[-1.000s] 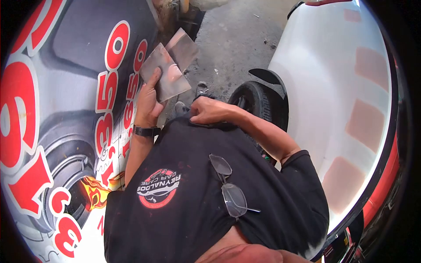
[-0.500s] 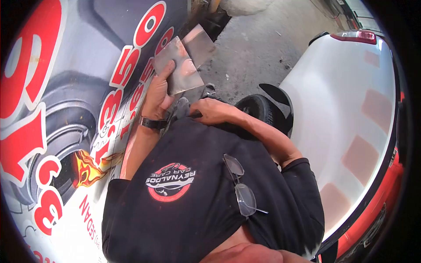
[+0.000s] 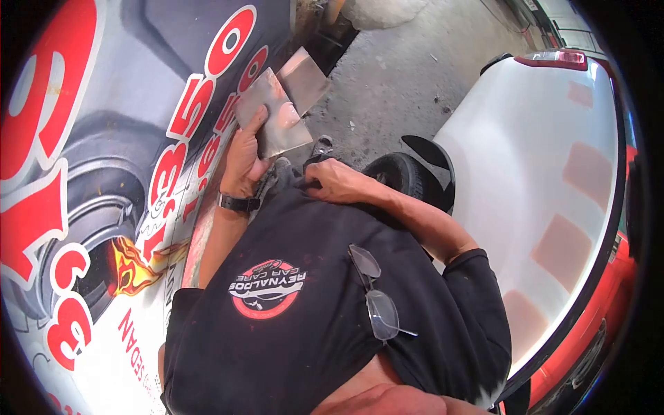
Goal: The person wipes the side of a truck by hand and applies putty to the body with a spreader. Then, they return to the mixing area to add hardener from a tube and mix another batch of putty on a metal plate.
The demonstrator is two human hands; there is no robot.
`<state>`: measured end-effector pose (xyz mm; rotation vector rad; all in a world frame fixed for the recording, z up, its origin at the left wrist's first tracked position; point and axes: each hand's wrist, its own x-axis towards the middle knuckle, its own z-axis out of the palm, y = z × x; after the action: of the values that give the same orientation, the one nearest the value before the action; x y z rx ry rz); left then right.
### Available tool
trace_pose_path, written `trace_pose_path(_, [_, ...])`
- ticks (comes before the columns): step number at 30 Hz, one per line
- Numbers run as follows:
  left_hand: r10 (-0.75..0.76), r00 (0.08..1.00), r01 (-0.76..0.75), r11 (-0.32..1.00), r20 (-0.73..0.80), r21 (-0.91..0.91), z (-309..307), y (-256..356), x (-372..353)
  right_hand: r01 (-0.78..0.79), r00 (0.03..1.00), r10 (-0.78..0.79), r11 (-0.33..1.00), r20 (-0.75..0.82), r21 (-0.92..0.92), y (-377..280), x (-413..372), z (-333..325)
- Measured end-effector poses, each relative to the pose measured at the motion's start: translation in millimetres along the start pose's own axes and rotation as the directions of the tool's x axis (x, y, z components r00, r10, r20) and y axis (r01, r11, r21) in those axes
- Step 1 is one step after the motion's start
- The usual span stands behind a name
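My left hand (image 3: 243,155), with a dark watch on its wrist, grips a flat, greyish square plate (image 3: 272,117); the thumb lies on its face. A second flat plate (image 3: 304,79) sticks out behind the first at an angle. At the waist, beside the hem of the black shirt (image 3: 332,277), my right hand (image 3: 335,181) is closed with its fingers curled inward. What it holds, if anything, is hidden. Glasses (image 3: 377,297) hang from the shirt's collar.
A printed banner (image 3: 131,41) with red and white numbers fills the left side. On the right stands a white car panel (image 3: 519,187) with pinkish-brown patches, a tire (image 3: 401,173) beside it. Grey concrete floor (image 3: 394,69) lies ahead, and a red car (image 3: 584,339) shows beyond the panel.
The whole view has shifted slightly, so most things appear a little further left. Both hands keep nearly the same pose, and the plates are still in my left hand.
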<state>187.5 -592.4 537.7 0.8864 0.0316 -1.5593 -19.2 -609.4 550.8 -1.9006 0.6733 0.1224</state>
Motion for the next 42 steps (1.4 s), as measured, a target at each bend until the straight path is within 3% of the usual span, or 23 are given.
trace_pose_path(4, [-0.008, 1.000, 0.008, 1.000, -0.003, 0.014, 4, -4, -4, 0.001, 0.985, 0.020, 0.992, -0.174, 0.124, 12, -15, 2])
trace_pose_path(7, [-0.020, 1.000, 0.020, 0.999, 0.009, 0.034, -3, -8, 2, 0.027, 0.867, 0.091, 0.973, -0.490, 0.229, 7, -33, -8])
trace_pose_path(10, [-0.053, 0.999, 0.053, 0.998, 0.001, 0.038, -3, -7, 1, -0.022, 0.794, 0.462, 0.672, -0.396, 0.740, -34, -74, -32])
trace_pose_path(13, [-0.097, 0.995, 0.098, 0.994, -0.025, 0.057, 3, -3, 1, 0.159, 0.745, 0.549, 0.406, -0.379, 0.900, -53, -107, -9])
trace_pose_path(16, [-0.120, 0.990, 0.131, 0.977, -0.077, 0.170, 15, 0, 9, 0.317, 0.594, 0.632, 0.385, -0.498, 0.867, -72, -145, 5])
trace_pose_path(17, [-0.166, 0.986, 0.168, 0.962, -0.026, 0.216, 22, 4, 10, 0.466, 0.493, 0.641, 0.376, -0.588, 0.801, -78, -154, 7])
trace_pose_path(19, [-0.174, 0.984, 0.154, 0.945, 0.044, 0.287, 34, 3, 25, 0.668, 0.204, 0.567, 0.516, -0.798, 0.537, -90, -173, 4])
trace_pose_path(22, [-0.209, 0.959, 0.124, 0.917, 0.191, 0.379, 79, 0, 53, 0.767, -0.080, 0.460, 0.595, -0.884, 0.240, -96, -211, -1])
trace_pose_path(24, [-0.259, 0.912, 0.105, 0.898, 0.320, 0.427, 112, -5, 67, 0.764, -0.197, 0.410, 0.633, -0.891, 0.122, -103, -226, 2])
trace_pose_path(26, [-0.301, 0.859, 0.131, 0.911, 0.413, 0.391, 142, -15, 79, 0.729, -0.287, 0.313, 0.684, -0.905, 0.006, -105, -229, 8])
trace_pose_path(27, [-0.315, 0.836, 0.126, 0.907, 0.449, 0.402, 158, -20, 80, 0.708, -0.334, 0.370, 0.706, -0.867, 0.029, -109, -228, 9])
trace_pose_path(29, [-0.379, 0.762, 0.182, 0.903, 0.524, 0.388, 173, -31, 98, 0.754, -0.272, 0.208, 0.652, -0.939, -0.074, -107, -226, 13])
trace_pose_path(30, [-0.434, 0.692, 0.241, 0.893, 0.578, 0.381, 184, -38, 96, 0.791, -0.209, 0.122, 0.605, -0.970, -0.094, -100, -227, 16])
trace_pose_path(31, [-0.459, 0.678, 0.271, 0.882, 0.573, 0.386, 181, -41, 105, 0.784, -0.095, 0.118, 0.621, -0.988, -0.001, -98, -232, 23])
trace_pose_path(32, [-0.347, 0.570, -0.535, 0.531, 0.745, 0.657, 190, -49, 93, 0.781, -0.061, 0.104, 0.624, -0.993, 0.018, -100, -235, 24])
trace_pose_path(33, [-0.216, 0.432, -0.889, -0.268, 0.876, 0.372, 199, -58, 80, 0.743, -0.011, 0.135, 0.664, -0.991, 0.083, -104, -235, 26])
trace_pose_path(35, [-0.258, 0.490, -0.872, -0.157, 0.833, 0.464, 192, -68, 88, 0.712, 0.108, 0.196, 0.669, -0.975, 0.213, -115, -236, 30])
trace_pose_path(37, [-0.333, 0.164, -0.961, -0.267, 0.929, 0.074, 187, -77, 101, 0.722, 0.054, 0.181, 0.672, -0.982, 0.164, -112, -221, 33])
trace_pose_path(38, [-0.368, 0.014, -0.996, 0.072, 0.930, 0.043, 187, -79, 106, 0.706, 0.004, 0.201, 0.693, -0.979, 0.145, -112, -212, 32])
trace_pose_path(39, [-0.359, -0.110, -0.919, 0.391, 0.927, 0.042, 186, -82, 106, 0.645, -0.086, 0.189, 0.759, -0.978, 0.090, -116, -209, 32])
trace_pose_path(40, [-0.486, -0.087, -0.860, 0.477, 0.870, 0.180, 190, -82, 103, 0.577, -0.156, 0.167, 0.815, -0.974, 0.047, -120, -204, 33])
trace_pose_path(42, [-0.549, -0.137, -0.822, 0.528, 0.825, 0.215, 197, -99, 102, 0.544, -0.276, 0.239, 0.837, -0.931, 0.054, -120, -206, 41])
